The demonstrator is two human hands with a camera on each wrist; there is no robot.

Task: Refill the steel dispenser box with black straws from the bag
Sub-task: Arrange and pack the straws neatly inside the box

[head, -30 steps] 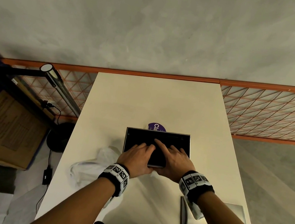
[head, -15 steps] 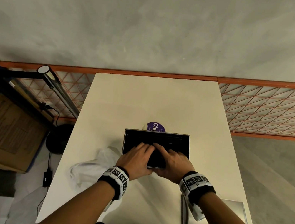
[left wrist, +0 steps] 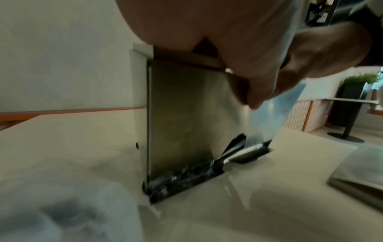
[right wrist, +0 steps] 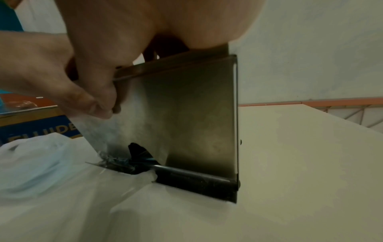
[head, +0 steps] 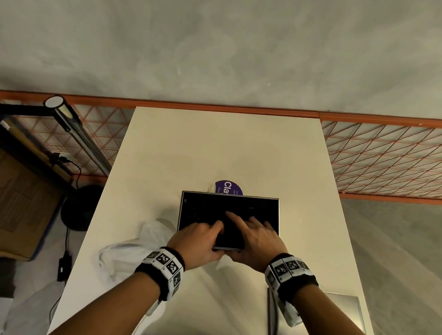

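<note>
Straws (head: 206,211) fill the box (head: 181,213) at frame centre; both hands, left (head: 196,243) and right (head: 255,244), lie flat-fingered on top. Press evenly, levelling them below the rim.

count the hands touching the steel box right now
2. The left hand lies over the near left of the steel dispenser box, fingers on the black straws; the right hand lies over the near right. None seem hidden.
</note>
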